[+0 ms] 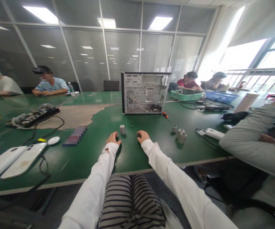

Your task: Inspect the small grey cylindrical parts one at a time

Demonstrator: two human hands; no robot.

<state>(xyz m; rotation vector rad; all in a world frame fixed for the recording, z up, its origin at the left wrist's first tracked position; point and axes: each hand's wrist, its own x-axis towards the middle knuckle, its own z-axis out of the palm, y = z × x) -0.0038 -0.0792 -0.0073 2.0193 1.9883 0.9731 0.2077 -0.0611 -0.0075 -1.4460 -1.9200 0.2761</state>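
Observation:
My left hand [113,138] rests on the green table [109,119], fingers apart and curved, holding nothing. Just beyond its fingertips, to the right, a small metal cylinder [122,129] stands upright. My right hand [142,136] is also on the table, its fingers loosely bent and apart with nothing between them. A tiny dark piece [132,127] lies between the hands, a little farther off. Farther right stand a smaller grey cylinder [174,129] and two larger ones, one of them nearer [182,137].
An open computer case [144,93] stands beyond the hands, a screwdriver [166,116] at its right. Phones [24,160], cables and a power strip [36,115] lie left. A green basket [187,96] and blue basket [220,96] are far right. A person's grey sleeve [256,130] is near right.

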